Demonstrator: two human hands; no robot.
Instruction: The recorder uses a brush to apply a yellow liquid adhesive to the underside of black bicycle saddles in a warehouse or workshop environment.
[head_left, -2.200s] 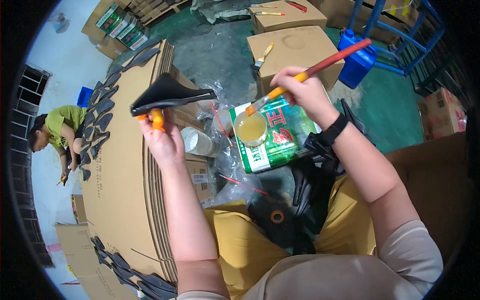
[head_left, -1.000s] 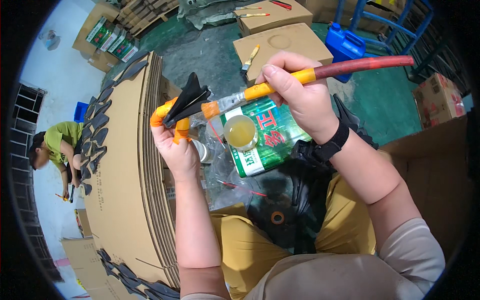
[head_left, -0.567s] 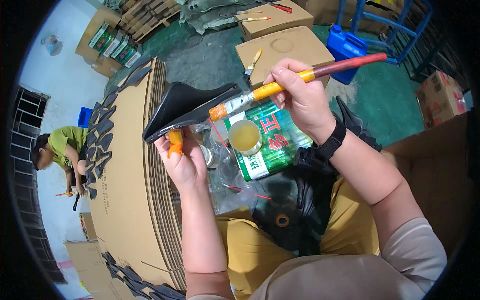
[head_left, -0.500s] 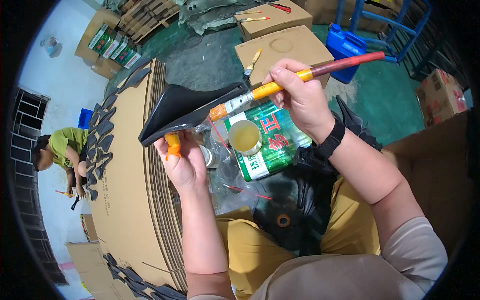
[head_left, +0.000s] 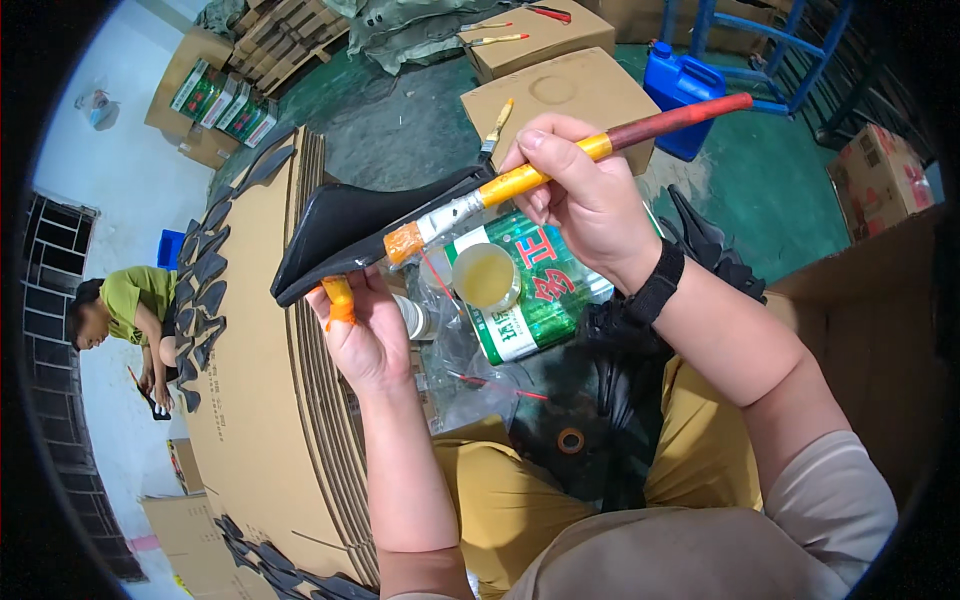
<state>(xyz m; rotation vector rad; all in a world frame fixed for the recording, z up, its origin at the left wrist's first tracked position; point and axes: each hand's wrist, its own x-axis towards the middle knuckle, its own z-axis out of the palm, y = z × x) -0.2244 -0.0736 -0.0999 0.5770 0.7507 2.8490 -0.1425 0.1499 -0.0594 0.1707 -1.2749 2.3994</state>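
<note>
My left hand (head_left: 372,345) holds up a black, glossy, curved piece (head_left: 350,222) shaped like a shoe upper, gripping it from below. An orange covering wraps one fingertip of that hand. In my right hand (head_left: 580,190) is a long paintbrush (head_left: 520,181) with a yellow and red handle, pinched between thumb and fingers. Its orange-stained bristles lie against the lower edge of the black piece. Below the brush, a cup (head_left: 486,277) of yellowish liquid stands on a green and white tin (head_left: 560,305). Any contact beneath the black piece is hidden.
Stacked cardboard sheets (head_left: 250,330) at left carry rows of black pieces (head_left: 208,268). Another person (head_left: 135,305) works beyond them. Cardboard boxes (head_left: 560,105) with brushes and a blue jerrycan (head_left: 683,100) stand ahead. A white container (head_left: 415,318) sits beside the tin.
The brush has slid left and down along the edge of the black piece, my right hand moving with it. My left hand and the piece have shifted slightly.
</note>
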